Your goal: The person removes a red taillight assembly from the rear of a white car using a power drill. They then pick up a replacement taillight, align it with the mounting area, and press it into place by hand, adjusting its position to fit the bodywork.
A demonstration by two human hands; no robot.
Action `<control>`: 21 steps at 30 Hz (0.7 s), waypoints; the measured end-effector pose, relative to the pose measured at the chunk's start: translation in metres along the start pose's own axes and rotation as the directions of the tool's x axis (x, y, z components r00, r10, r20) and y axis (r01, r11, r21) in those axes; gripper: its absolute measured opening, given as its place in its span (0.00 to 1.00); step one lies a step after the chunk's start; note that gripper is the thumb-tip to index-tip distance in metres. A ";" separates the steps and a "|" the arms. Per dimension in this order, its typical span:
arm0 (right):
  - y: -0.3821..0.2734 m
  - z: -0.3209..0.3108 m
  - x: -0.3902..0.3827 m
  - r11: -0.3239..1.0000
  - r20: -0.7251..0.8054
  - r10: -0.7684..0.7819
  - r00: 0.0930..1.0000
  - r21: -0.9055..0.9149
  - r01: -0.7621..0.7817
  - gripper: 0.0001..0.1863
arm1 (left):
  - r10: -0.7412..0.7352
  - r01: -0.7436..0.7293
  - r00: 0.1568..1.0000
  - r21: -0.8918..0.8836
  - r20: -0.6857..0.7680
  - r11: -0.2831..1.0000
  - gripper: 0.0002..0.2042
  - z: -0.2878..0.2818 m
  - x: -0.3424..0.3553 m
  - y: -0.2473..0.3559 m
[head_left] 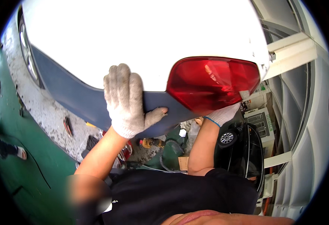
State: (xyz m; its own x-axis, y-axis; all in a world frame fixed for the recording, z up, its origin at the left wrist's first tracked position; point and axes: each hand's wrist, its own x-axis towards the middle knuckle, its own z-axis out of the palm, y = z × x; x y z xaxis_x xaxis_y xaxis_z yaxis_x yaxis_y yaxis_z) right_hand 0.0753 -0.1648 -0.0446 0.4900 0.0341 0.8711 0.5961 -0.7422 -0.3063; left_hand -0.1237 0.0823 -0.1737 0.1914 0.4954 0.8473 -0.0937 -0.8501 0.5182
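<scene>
My left hand [124, 99], in a whitish knit work glove, lies flat with fingers stretched over the seam between a car's white body panel [134, 33] and its dark grey-blue bumper [74, 93]. Its thumb points right along the bumper. A red tail light [213, 82] sits at the panel's right corner. My right hand [224, 114], gloved with a blue cuff edge, reaches beneath and behind that corner. What looks like a fingertip shows at the light's right edge; the other fingers are hidden behind it.
On the floor below are a yellow power drill [152, 143], a cardboard piece [183, 163] and pliers-like tool [67, 126]. A dark car [243, 150] stands behind on the right. At the far left is another person's leg and shoe [21, 153], near a cable.
</scene>
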 end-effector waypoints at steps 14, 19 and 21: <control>-0.060 0.010 0.000 0.233 0.049 0.661 0.749 0.935 -0.266 0.18 | 0.071 -0.067 0.995 0.071 -0.066 0.995 0.55 0.010 -0.005 -0.004; -0.050 0.015 -0.004 0.318 -0.010 0.611 0.792 0.919 -0.234 0.17 | 0.100 -0.096 0.992 0.067 -0.072 0.993 0.54 0.010 -0.002 -0.003; -0.048 0.015 -0.005 0.357 -0.019 0.587 0.809 0.903 -0.238 0.17 | 0.100 -0.094 0.993 0.079 -0.070 0.992 0.54 0.009 -0.003 -0.004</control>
State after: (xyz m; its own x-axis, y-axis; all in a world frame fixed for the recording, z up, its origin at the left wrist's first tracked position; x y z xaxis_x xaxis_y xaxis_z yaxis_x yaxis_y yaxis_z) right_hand 0.0537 -0.1192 -0.0401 0.7345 -0.4209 0.5323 0.6708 0.3310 -0.6637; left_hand -0.1148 0.0827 -0.1793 0.1126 0.4196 0.9007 -0.0334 -0.9044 0.4255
